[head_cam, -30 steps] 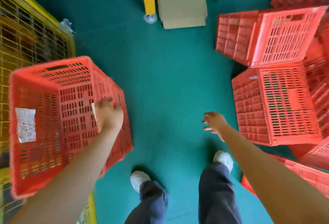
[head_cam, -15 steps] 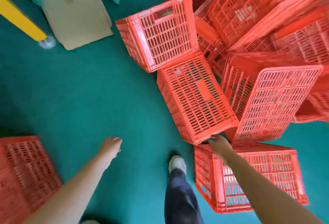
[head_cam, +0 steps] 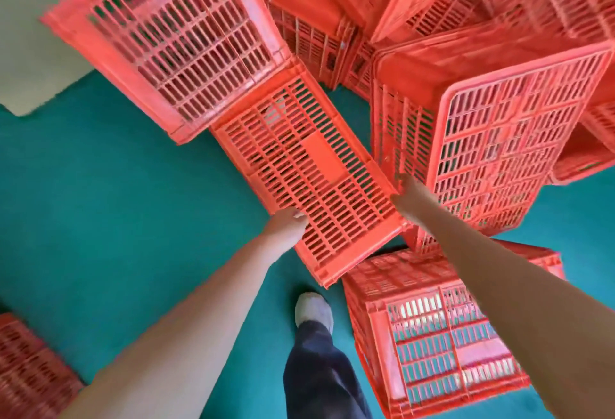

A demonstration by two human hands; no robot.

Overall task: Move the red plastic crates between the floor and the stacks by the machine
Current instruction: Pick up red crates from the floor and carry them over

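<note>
Half a second ago both hands were empty. Now my left hand (head_cam: 285,226) grips the next crate (head_cam: 309,166) by its edge, and my right hand (head_cam: 410,199) is at the far corner, fingers hidden so can't tell. Lifting next, I reckon.

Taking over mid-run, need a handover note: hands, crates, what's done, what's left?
Left hand grips the near-left edge of the bottom-up middle crate.
Right hand is at its right edge; grip unclear.
That crate lies against the crate pile.
The near crate sits on the floor by the foot; the corner crate is at lower left.
Done: cannot tell, no machine in view.
Left: lift the middle crate, carry it over, then the rest.
</note>
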